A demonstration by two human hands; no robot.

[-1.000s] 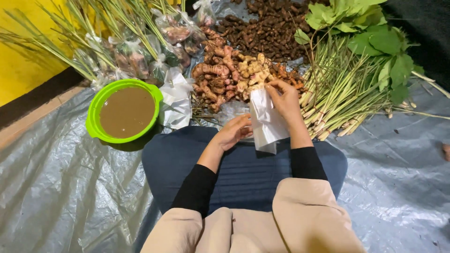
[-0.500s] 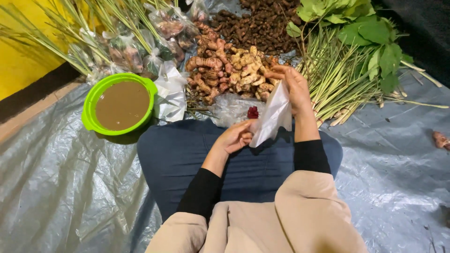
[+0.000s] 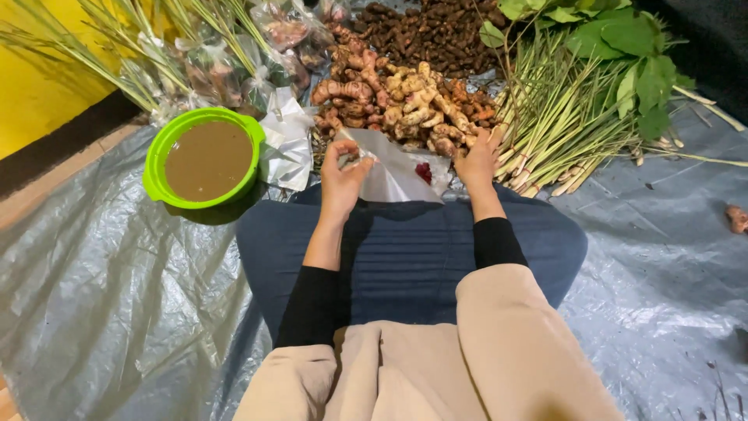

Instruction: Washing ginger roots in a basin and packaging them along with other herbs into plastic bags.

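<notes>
From above, the left hand [image 3: 340, 175] pinches the top edge of a thin, crinkly clear plastic bag [image 3: 393, 173] lying over a dark blue lap. The right hand [image 3: 478, 160] reaches into knobbly ginger roots [image 3: 413, 105], fingers curled; what they hold I cannot tell. Beside sits a round green bowl [image 3: 156, 168], by stiff lemongrass stalks [image 3: 561, 132].

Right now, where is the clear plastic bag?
In the head view the clear plastic bag lies centre frame, held by the left hand and right hand, just before the pile of ginger roots.
</notes>
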